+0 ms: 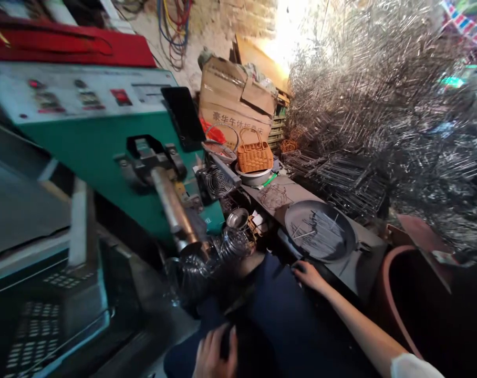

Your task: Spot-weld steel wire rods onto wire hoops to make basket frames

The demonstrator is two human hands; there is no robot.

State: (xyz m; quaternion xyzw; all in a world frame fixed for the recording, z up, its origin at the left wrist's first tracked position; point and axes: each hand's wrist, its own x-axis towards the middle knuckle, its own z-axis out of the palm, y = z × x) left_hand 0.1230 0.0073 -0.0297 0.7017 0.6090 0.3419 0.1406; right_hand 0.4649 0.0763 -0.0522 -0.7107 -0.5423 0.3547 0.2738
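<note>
Two hands: left hand [217, 353] released, thumb apart, over thigh [179, 363]; right hand [309, 275] beside tabletop's [297, 190] near edge, grip cannot be told. Pan [300, 213] of thin rods [325, 236] on tabletop, by same edge.

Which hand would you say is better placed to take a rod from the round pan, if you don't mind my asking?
Probably the right hand: it is near the pan and its rods, while the left hand is farther away, over the lap.

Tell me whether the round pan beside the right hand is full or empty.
Partly filled: thin grey rods lie loosely across the pan, with bare pan floor visible around them.
</note>
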